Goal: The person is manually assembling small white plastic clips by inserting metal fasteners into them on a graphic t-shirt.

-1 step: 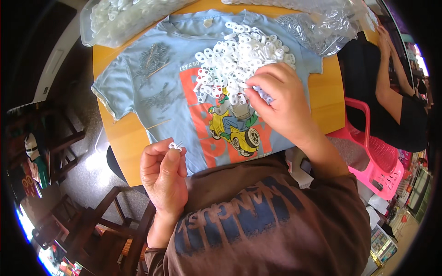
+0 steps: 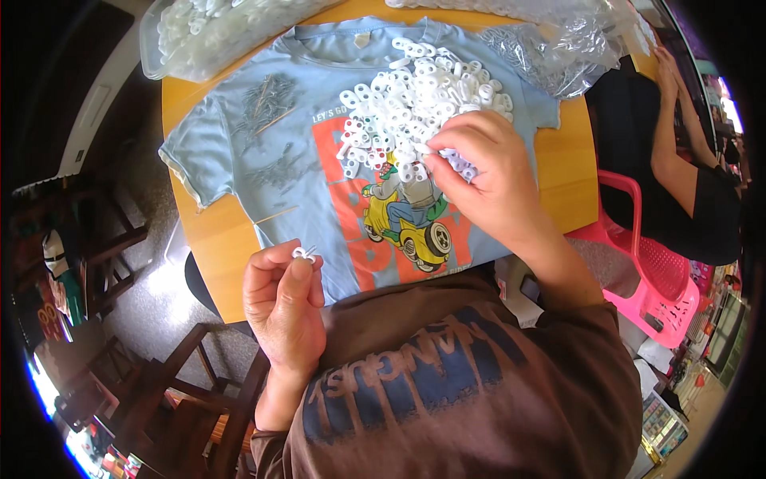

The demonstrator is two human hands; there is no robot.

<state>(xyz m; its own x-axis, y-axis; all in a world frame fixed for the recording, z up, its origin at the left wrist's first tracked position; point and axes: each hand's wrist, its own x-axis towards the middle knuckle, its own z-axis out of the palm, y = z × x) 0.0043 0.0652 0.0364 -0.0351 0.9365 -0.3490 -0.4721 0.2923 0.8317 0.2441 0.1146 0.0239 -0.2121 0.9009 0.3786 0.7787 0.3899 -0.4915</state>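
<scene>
A blue T-shirt with a scooter print lies spread over the table. On its upper right is a heap of small white oval plastic pieces, many with two round holes. My right hand is at the heap's near edge, thumb and forefinger closed on a white oval piece. Lower left, my left hand pinches a similar white two-holed piece between thumb and fingers; a thin light sliver sticks out beside it. Thin grey metal-looking pins lie scattered on the shirt's left side, near two thin wooden sticks.
A clear plastic tub of white pieces stands at the far left of the yellow table. A clear bag of grey bits lies far right. Beyond sit a pink chair and a person in black, hands together. Dark wooden chairs stand left.
</scene>
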